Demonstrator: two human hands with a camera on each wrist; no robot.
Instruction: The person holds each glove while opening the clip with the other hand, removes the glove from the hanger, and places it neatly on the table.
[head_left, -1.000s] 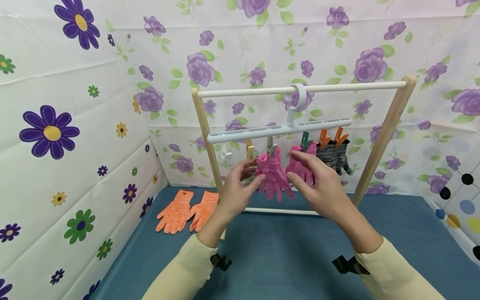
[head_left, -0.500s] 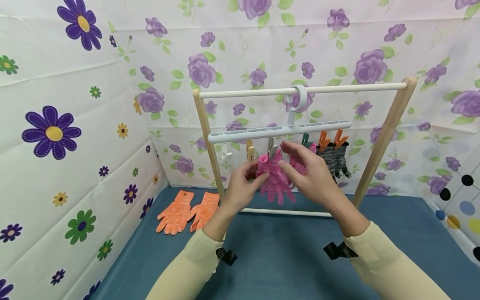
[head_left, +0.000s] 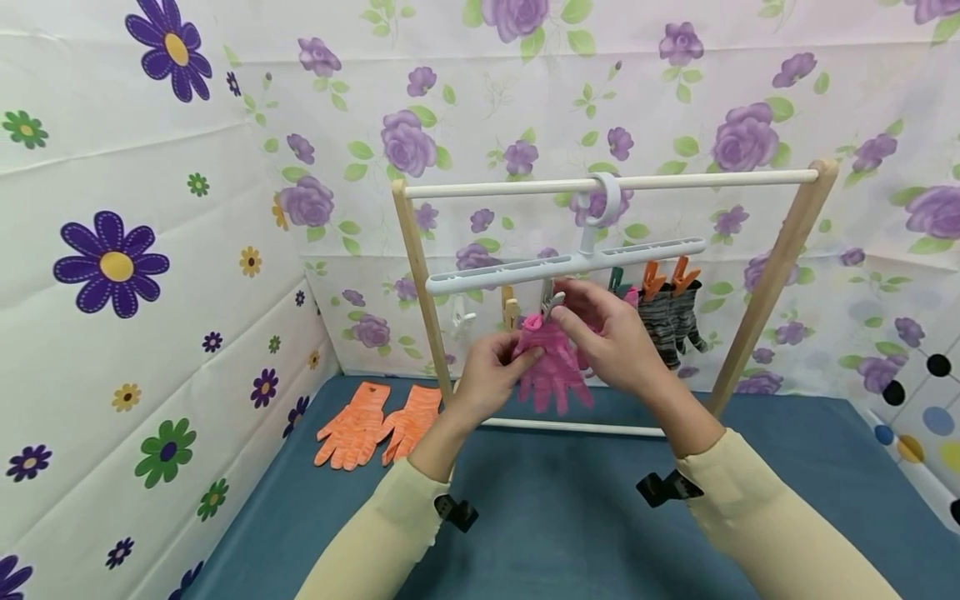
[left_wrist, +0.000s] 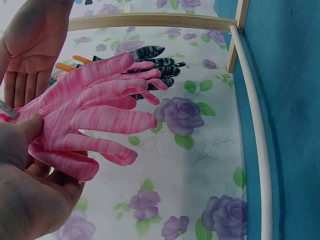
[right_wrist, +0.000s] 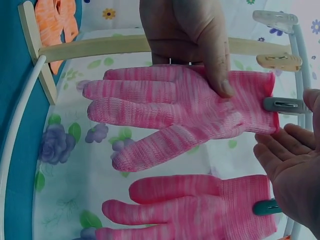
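Observation:
A pink knit glove (head_left: pixel 553 367) hangs by its cuff from a grey clothespin (right_wrist: pixel 286 105) under the light-grey hanger (head_left: pixel 510 272). My left hand (head_left: pixel 487 375) pinches this glove near the cuff, thumb on the front and fingers behind. Close beside the clothespin is my right hand (head_left: pixel 611 333), its thumb near the pin's handle end and its fingers stretched out past the cuff; part of this hand is cropped in the right wrist view. A second pink glove (right_wrist: pixel 200 210) hangs from a green clothespin (right_wrist: pixel 267 207), mostly hidden behind my right hand in the head view.
A wooden rack (head_left: pixel 772 283) carries the hanger. Dark grey gloves (head_left: pixel 660 325) hang from orange clothespins (head_left: pixel 682 277) at right. White (head_left: pixel 462 315) and tan (head_left: pixel 510 308) clothespins hang at left. Two orange gloves (head_left: pixel 356 425) lie on the blue table (head_left: pixel 562 517).
My right hand has moved left from beside the second pink glove to the grey clothespin. My left hand now pinches the first pink glove, its thumb farther over the fabric.

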